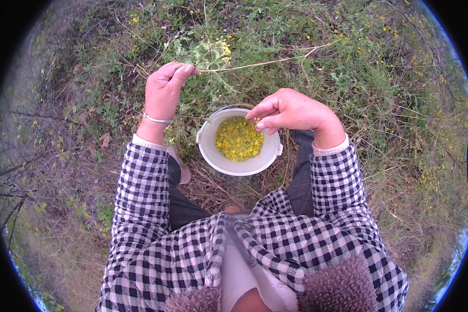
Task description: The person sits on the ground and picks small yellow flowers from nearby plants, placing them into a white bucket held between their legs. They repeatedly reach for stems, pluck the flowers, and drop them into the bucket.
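A white plastic bucket (238, 168) with a thin wire handle stands on the ground between my legs. Small yellow flower heads (240, 140) cover its bottom. My left hand (165, 87), with a bracelet at the wrist, pinches the stem of a leafy plant (206, 58) that bears yellow blossoms. Beyond the fingers, a long thin stalk reaches to the right. Over the right part of the bucket's rim is my right hand (290, 111), its fingers bent together and pointing down and left. Something small and yellow shows at those fingertips.
Low grass and weeds (358, 97) with scattered yellow flowers surround the bucket. A dry forked stalk (306, 56) lies beyond my right hand. Dry leaves (105, 139) lie at the left, and dark bare twigs (13, 212) stand near the left edge. My shoe (183, 169) is left of the bucket.
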{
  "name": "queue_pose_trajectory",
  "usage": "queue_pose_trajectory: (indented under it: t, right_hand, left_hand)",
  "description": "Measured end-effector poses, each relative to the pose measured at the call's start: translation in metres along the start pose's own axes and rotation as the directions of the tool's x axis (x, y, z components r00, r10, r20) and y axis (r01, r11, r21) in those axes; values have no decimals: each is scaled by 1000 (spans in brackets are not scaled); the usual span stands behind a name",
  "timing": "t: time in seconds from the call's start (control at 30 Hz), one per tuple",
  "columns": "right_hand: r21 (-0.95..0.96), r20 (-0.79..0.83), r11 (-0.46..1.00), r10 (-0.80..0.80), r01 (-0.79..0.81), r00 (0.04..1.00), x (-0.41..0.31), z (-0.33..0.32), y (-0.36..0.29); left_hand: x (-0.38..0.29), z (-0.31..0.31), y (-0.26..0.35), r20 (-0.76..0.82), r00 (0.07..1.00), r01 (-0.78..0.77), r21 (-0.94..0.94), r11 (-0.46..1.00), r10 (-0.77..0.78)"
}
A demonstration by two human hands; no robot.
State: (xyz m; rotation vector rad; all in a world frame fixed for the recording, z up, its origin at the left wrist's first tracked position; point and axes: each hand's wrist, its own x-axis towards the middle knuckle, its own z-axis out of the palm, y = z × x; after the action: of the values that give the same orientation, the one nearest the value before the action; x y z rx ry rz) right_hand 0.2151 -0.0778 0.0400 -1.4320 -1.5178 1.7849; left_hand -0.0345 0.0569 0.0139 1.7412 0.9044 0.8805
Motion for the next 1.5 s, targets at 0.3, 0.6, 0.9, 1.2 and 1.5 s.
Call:
queue_pose_trajectory:
  t: [0.3,0.6,0.9,1.2,1.5]
  right_hand:
    - [220,-481,952,-84,212,873,13,-2,-12]
    - [273,-470,904,-173,329,865,25,18,-18]
    - [183,-474,951,-137,249,870,10,6,-20]
    - [156,-489,950,-163,270,857,4,1,-15]
    - [171,-565,953,-113,250,817,-17,-22,-6]
  left_hand:
    - [-4,2,9,130,980,-164,89,982,152]
    - [-9,15,13,215,962,-202,147,968,168]
    - [-8,13,9,308,908,-354,195,915,285]
    - [-7,15,12,345,880,-417,225,881,328]
    - [-8,-8,4,163,959,-263,188,946,234]
